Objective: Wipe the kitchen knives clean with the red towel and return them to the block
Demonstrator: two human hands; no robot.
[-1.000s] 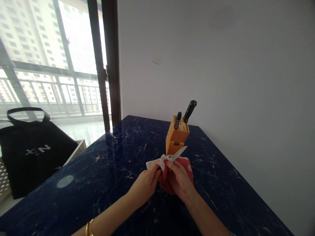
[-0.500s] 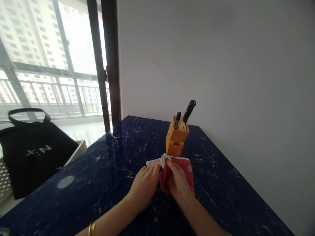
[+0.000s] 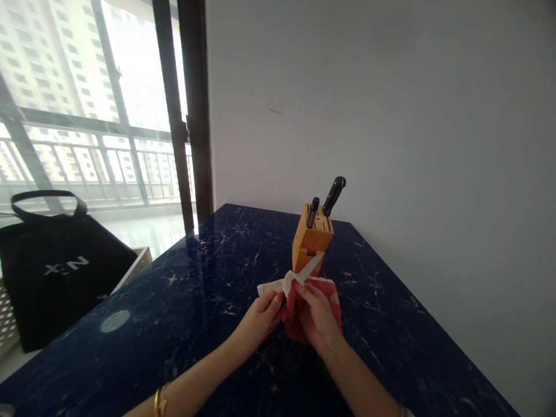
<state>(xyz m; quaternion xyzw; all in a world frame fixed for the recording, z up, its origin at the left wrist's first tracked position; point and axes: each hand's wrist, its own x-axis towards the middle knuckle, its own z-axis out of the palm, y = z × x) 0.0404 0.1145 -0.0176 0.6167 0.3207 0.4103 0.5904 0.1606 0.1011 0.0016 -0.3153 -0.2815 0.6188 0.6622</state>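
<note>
My left hand (image 3: 259, 317) is closed around the handle of a small knife (image 3: 309, 267), whose handle is mostly hidden by the fingers. The blade points up and to the right, its flat side showing. Pinched in my right hand (image 3: 316, 315) is a red and white cloth (image 3: 296, 324), folded over the lower part of the blade. Part of the cloth spreads out behind and right of that hand. Just beyond the blade tip stands a wooden knife block (image 3: 303, 246), with a black-handled knife (image 3: 334, 196) and a second black handle (image 3: 312, 212) in its top.
The dark blue marbled table (image 3: 208, 295) reaches back to a white wall. A round pale spot (image 3: 115, 321) marks its left side. Left of the table, a black tote bag (image 3: 61, 272) leans on a white crate (image 3: 141, 263), near a glass door.
My left hand has turned the knife, so its blade shows its flat side instead of a thin edge. My right hand stays on the cloth in nearly the same place.
</note>
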